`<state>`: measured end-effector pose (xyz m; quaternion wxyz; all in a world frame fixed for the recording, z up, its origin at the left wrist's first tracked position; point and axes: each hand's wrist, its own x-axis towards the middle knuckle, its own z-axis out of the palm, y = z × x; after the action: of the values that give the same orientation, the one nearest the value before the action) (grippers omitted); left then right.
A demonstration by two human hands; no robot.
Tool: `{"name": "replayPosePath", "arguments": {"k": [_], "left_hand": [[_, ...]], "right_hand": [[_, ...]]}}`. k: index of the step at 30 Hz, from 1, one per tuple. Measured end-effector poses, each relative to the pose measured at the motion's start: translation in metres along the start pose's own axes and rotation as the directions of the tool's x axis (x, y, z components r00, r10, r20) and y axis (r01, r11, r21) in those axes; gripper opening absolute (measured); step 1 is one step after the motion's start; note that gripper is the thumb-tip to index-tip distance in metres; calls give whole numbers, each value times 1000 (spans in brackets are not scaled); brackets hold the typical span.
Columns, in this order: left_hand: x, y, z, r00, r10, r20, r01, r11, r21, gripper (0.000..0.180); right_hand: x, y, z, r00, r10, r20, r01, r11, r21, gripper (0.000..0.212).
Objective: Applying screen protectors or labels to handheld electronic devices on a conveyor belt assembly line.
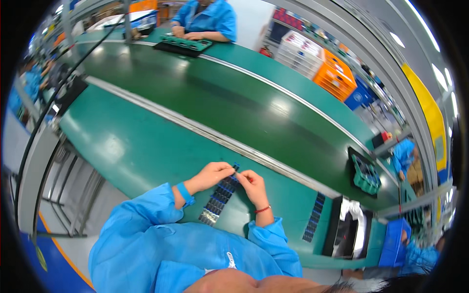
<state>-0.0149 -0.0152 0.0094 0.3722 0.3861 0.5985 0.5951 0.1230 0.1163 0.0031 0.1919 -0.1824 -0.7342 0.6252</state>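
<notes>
A long panel of small dark rectangular parts with blue lines between them (219, 198) lies slantwise on the green worktop (151, 151), its near end silvery and shiny. At its far end my left hand (215, 175) is closed, thumb and fingertips pinching the edge from the left. From the right, my right hand (253, 188) pinches the same end, its fingertips almost meeting the left ones. A bit of blue and black shows above the fingertips; the exact contact is too small to make out. Further right lies a second, similar dark panel (313, 217), untouched.
Beyond a metal rail (195, 124) runs a dark green conveyor belt (215, 90). A black tray with white wrapping (333, 234) and a blue bin (394, 241) stand at right. Another black tray holds a green part (365, 177). Across the belt sits a co-worker (207, 22).
</notes>
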Motion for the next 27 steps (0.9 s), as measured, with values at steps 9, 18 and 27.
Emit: {"name": "replayPosePath", "arguments": {"k": [9, 18, 27], "left_hand": [[-1, 1, -4, 996, 50, 76, -62, 985, 158, 27], [-4, 0, -10, 993, 19, 116, -17, 1000, -20, 28], [-3, -1, -7, 996, 25, 88, -29, 999, 35, 23]], "right_hand": [[-1, 3, 3, 999, -3, -47, 4, 1000, 7, 13], [1, 9, 5, 999, 30, -35, -28, 997, 75, 14], [-2, -2, 7, 997, 63, -46, -59, 995, 75, 16]]}}
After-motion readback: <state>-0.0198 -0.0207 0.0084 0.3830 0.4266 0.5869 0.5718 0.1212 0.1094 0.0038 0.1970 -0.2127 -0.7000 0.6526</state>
